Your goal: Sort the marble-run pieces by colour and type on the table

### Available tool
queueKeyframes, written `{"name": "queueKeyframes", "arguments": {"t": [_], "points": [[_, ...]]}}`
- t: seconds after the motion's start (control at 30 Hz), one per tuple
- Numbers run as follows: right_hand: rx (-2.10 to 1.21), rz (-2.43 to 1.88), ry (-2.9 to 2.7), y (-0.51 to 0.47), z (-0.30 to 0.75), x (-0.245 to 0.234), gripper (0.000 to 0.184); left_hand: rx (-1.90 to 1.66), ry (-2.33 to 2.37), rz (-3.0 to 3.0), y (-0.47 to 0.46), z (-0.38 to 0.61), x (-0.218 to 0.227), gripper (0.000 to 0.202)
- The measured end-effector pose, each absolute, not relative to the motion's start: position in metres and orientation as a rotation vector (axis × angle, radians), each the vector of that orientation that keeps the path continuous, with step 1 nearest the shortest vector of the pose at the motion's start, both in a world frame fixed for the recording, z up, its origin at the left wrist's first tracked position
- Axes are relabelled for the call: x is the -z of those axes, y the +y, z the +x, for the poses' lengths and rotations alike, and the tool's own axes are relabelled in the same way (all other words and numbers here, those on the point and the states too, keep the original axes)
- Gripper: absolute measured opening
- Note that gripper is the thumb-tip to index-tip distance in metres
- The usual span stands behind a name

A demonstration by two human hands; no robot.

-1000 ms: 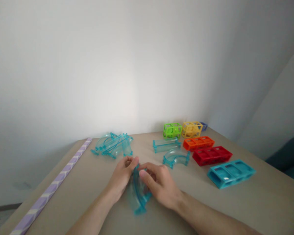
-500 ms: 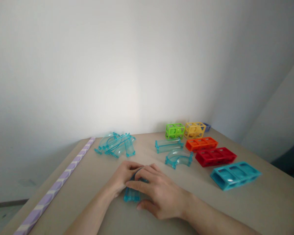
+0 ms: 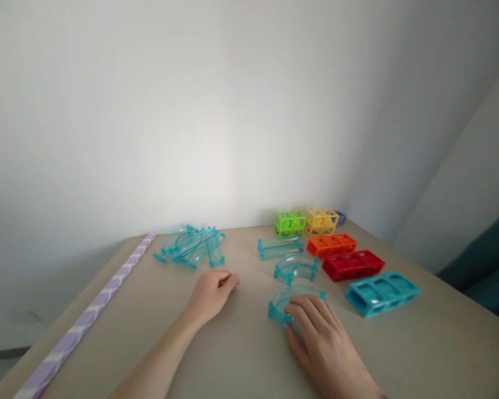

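My right hand [image 3: 325, 341] has its fingers on the near side of a clear blue curved track piece [image 3: 280, 301] on the table. The thumb is at the near edge and the fingertips lie over the top, covering part of the curve. Just behind it rests another curved track piece [image 3: 296, 267], and farther back a straight track piece [image 3: 280, 249]. My left hand [image 3: 213, 293] rests on the table with curled fingers, thumb against the index finger and nothing visible in it. Beyond that hand is a pile of clear blue track pieces [image 3: 197, 246].
To the right are a teal block frame [image 3: 385, 292], a red one [image 3: 355, 265] and an orange one [image 3: 332, 244]. Green [image 3: 290, 224], yellow [image 3: 322, 221] and blue [image 3: 340, 217] frames stand by the wall. Purple-and-white edging [image 3: 95, 305] runs along the table's left edge.
The curved piece that both hands were around has moved right with my right hand, to the near side of the other curved piece. My left hand has let go and stayed near its place.
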State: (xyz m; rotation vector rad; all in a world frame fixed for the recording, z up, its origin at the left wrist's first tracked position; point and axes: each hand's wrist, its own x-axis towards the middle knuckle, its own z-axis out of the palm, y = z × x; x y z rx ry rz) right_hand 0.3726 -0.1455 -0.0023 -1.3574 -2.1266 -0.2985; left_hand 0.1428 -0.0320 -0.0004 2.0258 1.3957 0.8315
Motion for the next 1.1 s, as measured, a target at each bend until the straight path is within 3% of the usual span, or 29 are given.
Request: {"name": "queueKeyframes", "arguments": {"t": [0.4, 0.53, 0.67, 0.73, 0.87, 1.0, 1.1], "points": [[0.447, -1.497, -1.933, -0.149, 0.389, 0.004, 0.021, -0.842, 1.417, 2.014, -0.029, 0.141, 0.002, 0.041], [0.453, -1.309, -1.938, -0.161, 0.373, 0.007, 0.021, -0.868, 1.426, 2.004, -0.029, 0.142, 0.001, 0.041], [0.196, -0.893, -2.511, -0.151, 0.322, 0.019, 0.009, -0.919, 1.460, 1.963, -0.029, 0.144, 0.000, 0.039], [-0.017, -0.894, -2.664, -0.134, 0.294, 0.020, 0.013, -0.951, 1.497, 1.936, -0.028, 0.143, 0.000, 0.039], [-0.230, -1.190, -2.542, -0.103, 0.266, 0.005, 0.025, -1.061, 1.670, 1.840, -0.020, 0.133, 0.003, 0.032], [-0.520, -1.102, -2.422, -0.089, 0.274, -0.005, 0.024, -1.229, 1.979, 1.679, -0.007, 0.114, 0.005, 0.024], [-0.719, -1.076, -2.288, -0.084, 0.284, -0.005, 0.023, -1.276, 2.149, 1.617, -0.001, 0.104, 0.006, 0.032]]}}
